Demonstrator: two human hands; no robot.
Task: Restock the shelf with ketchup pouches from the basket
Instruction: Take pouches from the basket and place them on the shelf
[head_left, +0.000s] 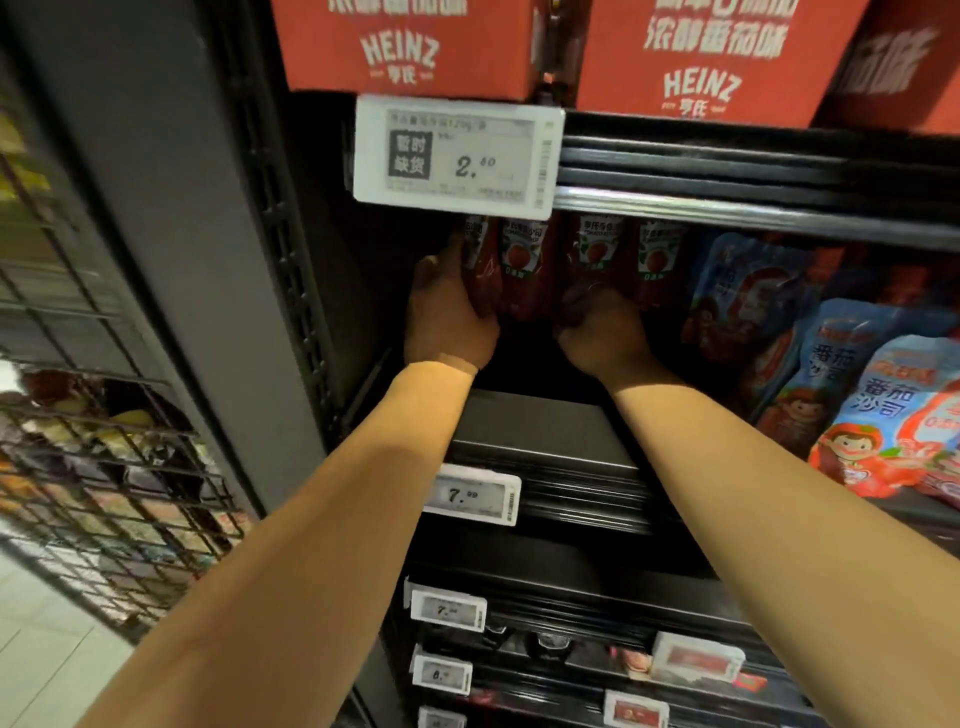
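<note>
Both hands reach deep into the shelf: left hand and right hand fingers each grip ketchup pouches, standing them upright; next, release.

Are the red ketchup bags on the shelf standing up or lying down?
Standing up. The red ketchup pouches stand side by side, labels facing out, with the left hand and right hand at them.
</note>
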